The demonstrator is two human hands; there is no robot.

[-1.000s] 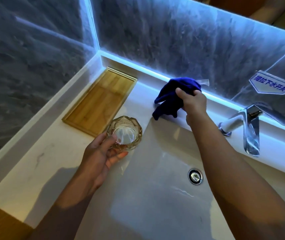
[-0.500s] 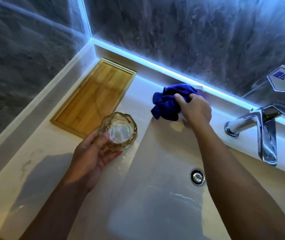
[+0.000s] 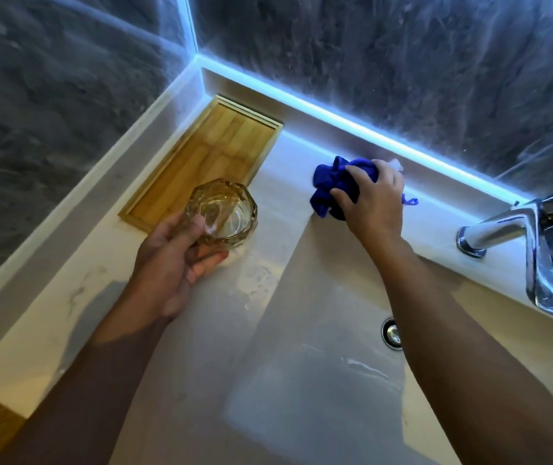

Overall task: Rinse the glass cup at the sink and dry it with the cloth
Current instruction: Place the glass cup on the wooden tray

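Note:
A faceted amber glass cup (image 3: 226, 209) is held above the counter to the left of the sink basin (image 3: 318, 330), its mouth turned toward me. My left hand (image 3: 171, 263) grips it from below, thumb on the rim. A crumpled blue cloth (image 3: 332, 182) lies on the ledge behind the basin's back left corner. My right hand (image 3: 374, 199) is on top of the cloth, fingers curled around it.
A wooden tray (image 3: 214, 156) sits in the counter's back left corner, just behind the cup. A chrome faucet (image 3: 537, 243) reaches over the basin at the right, and the drain (image 3: 392, 333) is partly hidden by my right forearm. Dark stone walls with a lit strip close the back.
My right hand has brought the blue cloth down from the air onto the ledge. The cup in my left hand has barely moved.

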